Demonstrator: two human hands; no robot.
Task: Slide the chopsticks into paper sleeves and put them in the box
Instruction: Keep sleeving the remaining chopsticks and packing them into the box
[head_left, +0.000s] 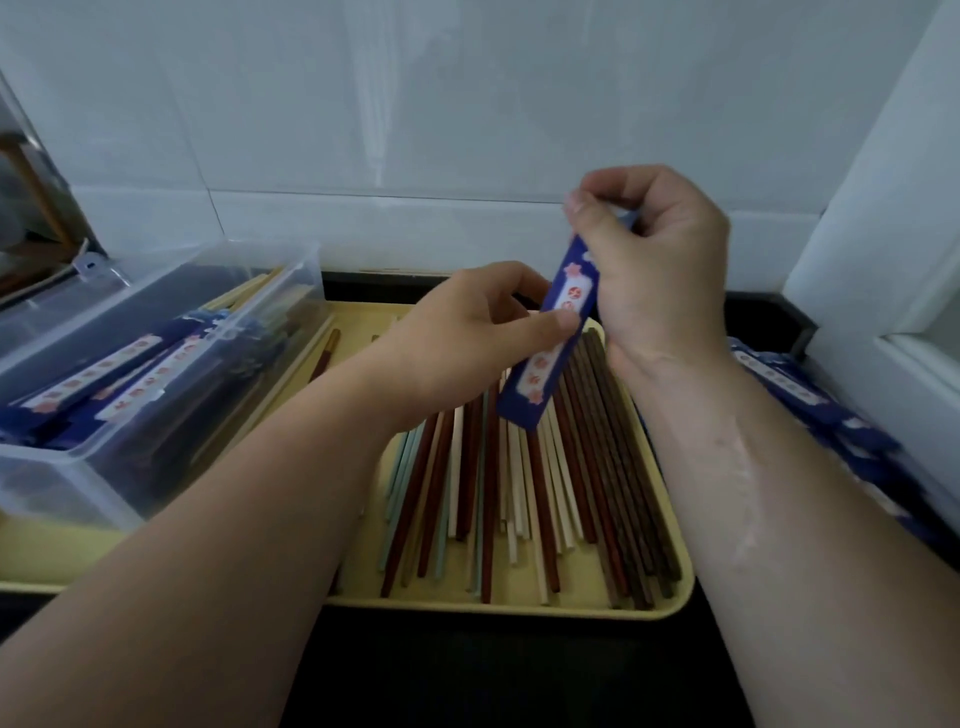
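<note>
A blue paper sleeve (558, 332) with a white strip and pink marks is held tilted above the yellow tray (519, 605). My right hand (660, 260) pinches its upper end; my left hand (467, 332) pinches its middle with thumb and fingers. Loose chopsticks (519, 483) in brown, white and pale green lie fanned on the tray below. The clear plastic box (156, 374) at the left holds several sleeved chopsticks. Whether a chopstick is inside the held sleeve I cannot tell.
A pile of blue sleeves (810, 410) lies to the right of the tray. A white tiled wall (467, 130) stands behind, and a white frame (893, 260) rises at the right. The counter is dark.
</note>
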